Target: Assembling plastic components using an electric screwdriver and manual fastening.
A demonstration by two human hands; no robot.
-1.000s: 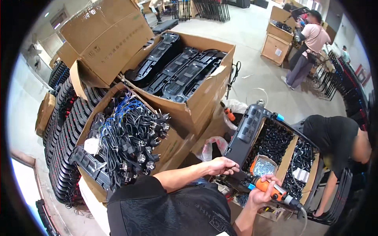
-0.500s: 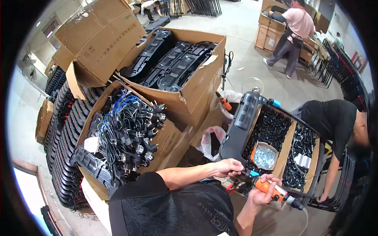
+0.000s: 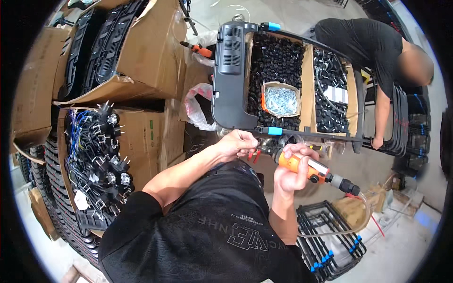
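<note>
My right hand (image 3: 291, 175) is wrapped round an orange air screwdriver (image 3: 289, 163) with a hose at its rear end. The tool's front end points left, toward my left hand (image 3: 239, 143). There my fingers are pinched together just short of the tip; whatever lies between them is too small to make out. Just beyond both hands lies a black frame with a long plastic cover (image 3: 231, 92) along its left side and blue clips (image 3: 271, 131). Within the frame's outline sit black knob-like parts (image 3: 276, 56) and a small open box of silver screws (image 3: 281, 100).
Bundled black power cords (image 3: 101, 165) fill a carton at left, below a large carton (image 3: 141, 61) of black covers. Another orange driver (image 3: 200, 50) lies near a plastic bag (image 3: 200, 106). A co-worker (image 3: 377, 52) bends over stacked black frames at right. More frames (image 3: 325, 245) stand lower right.
My view has turned to the right, so the cartons shift left. My right hand keeps its hold on the screwdriver, and my left hand stays pinched near its tip.
</note>
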